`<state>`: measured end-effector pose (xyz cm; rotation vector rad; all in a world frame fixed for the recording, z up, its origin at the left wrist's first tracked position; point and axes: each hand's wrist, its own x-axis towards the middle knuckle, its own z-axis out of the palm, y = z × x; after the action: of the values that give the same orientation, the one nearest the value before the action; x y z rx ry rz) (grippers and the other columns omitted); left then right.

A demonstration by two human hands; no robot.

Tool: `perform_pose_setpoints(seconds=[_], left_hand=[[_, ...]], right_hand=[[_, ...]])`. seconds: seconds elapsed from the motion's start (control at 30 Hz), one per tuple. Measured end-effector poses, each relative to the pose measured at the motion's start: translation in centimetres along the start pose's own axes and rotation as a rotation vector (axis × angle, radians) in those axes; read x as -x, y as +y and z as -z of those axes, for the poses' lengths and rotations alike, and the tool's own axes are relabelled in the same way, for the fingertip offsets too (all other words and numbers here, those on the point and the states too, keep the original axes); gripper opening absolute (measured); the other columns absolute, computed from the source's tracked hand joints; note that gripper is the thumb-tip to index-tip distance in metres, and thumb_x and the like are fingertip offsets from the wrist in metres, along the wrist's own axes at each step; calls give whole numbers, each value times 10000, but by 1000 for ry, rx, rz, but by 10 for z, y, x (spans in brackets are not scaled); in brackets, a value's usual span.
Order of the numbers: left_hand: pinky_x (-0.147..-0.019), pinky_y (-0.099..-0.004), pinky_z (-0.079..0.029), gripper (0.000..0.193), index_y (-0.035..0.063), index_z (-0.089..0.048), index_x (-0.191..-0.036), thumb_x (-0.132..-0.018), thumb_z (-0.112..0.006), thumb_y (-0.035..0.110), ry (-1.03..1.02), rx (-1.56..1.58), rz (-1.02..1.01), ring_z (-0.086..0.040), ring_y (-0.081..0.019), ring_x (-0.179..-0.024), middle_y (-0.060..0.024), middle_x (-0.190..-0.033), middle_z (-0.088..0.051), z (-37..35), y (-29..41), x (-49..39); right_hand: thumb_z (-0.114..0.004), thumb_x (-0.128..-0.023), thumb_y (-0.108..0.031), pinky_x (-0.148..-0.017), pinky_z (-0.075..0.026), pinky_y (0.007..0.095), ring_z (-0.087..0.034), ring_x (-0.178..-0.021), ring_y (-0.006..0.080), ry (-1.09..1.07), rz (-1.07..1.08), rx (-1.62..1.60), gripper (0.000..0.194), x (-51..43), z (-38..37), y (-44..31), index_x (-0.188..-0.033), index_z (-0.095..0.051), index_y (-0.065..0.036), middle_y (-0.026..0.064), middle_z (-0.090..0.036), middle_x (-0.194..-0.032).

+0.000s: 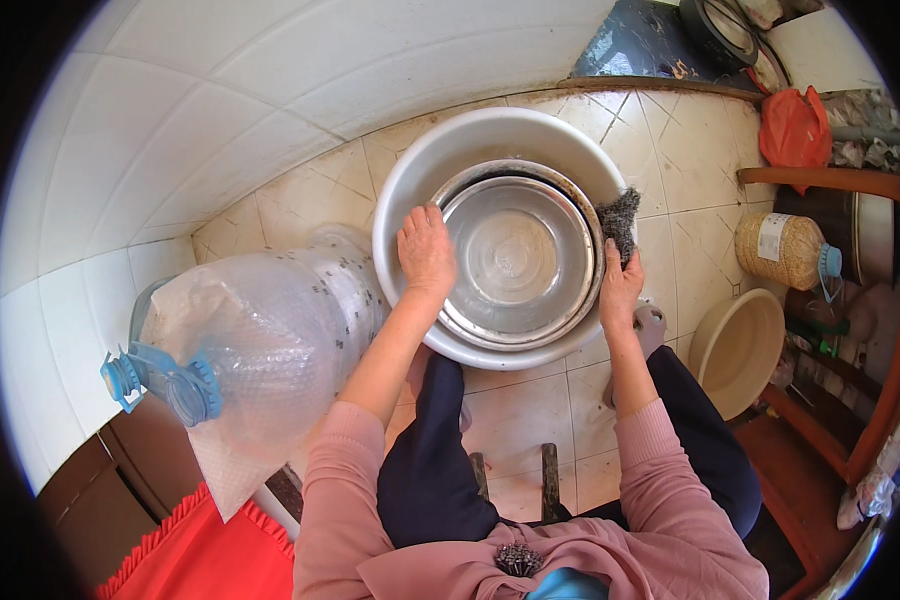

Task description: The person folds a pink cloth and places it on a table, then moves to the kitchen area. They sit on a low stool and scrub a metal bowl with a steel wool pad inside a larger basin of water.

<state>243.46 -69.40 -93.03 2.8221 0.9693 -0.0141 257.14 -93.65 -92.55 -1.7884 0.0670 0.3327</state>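
Note:
On the tiled floor stands a large pale basin (480, 129) with nested metal bowls inside it. The inner metal bowl (514, 255) is shiny and round; around it shows the darker rim of an outer metal bowl (586, 206). My left hand (427, 251) grips the bowls' left rim, fingers curled over the edge. At the right side my right hand (621, 285) holds the lower end of a dark grey scouring pad (619, 217), which rests against the large basin's right rim. That hand is beside the outer bowl; whether it touches the bowl is unclear.
Left of the basin are large plastic bottles (195, 390) with blue caps, partly covered by bubble wrap (255, 307). At right are a cream basin (739, 352), a grain-filled plastic jug (780, 247), a red plastic bag (795, 131) and a wooden rack (881, 405). A tiled wall (217, 90) rises behind.

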Motion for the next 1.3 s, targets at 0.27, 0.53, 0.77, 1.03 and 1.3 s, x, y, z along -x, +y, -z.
perform_pose_setpoints(seconds=[0.27,0.53,0.77,1.03,1.3], left_hand=[[-870,-385,-452,483,2,-522,-1183,-759,-723,115,-201,79,53,-541,-309,-1037,-153,-1063,-527,-6,-6,5],[-1011,-464,-377,722,-40,-470,-1310,-852,-658,486,-400,447,-143,-474,-383,-1246,-247,-1322,-512,0,28,30],[-1019,-469,-380,621,-50,-462,-1315,-882,-655,351,-721,545,-408,-486,-396,-1224,-256,-1322,-508,0,71,82],[-874,-440,-463,536,-30,-472,-1257,-859,-670,269,-578,391,-507,-592,-355,-1035,-203,-1147,-599,-19,60,94],[-730,-426,-511,379,-14,-530,-1071,-839,-686,242,-419,410,-626,-645,-339,-844,-169,-903,-643,-16,50,96]], right_hand=[[-572,-964,-144,-835,-469,289,-583,-892,136,-27,-36,67,236,9,-6,11,-1121,-611,28,78,-673,-1002],[-585,-970,-163,-848,-458,286,-573,-912,130,-5,-54,-45,249,15,-10,11,-1126,-607,30,62,-664,-1024],[-595,-974,-196,-782,-463,244,-550,-873,71,-72,-55,-69,227,13,-12,23,-1121,-620,-26,-2,-648,-1020],[-642,-933,-243,-651,-456,257,-534,-715,88,-56,-192,19,260,11,-10,30,-1045,-627,-9,7,-628,-857],[-715,-875,-344,-659,-469,258,-562,-738,102,-87,-322,-8,407,11,-16,25,-1074,-618,-2,32,-644,-909]])
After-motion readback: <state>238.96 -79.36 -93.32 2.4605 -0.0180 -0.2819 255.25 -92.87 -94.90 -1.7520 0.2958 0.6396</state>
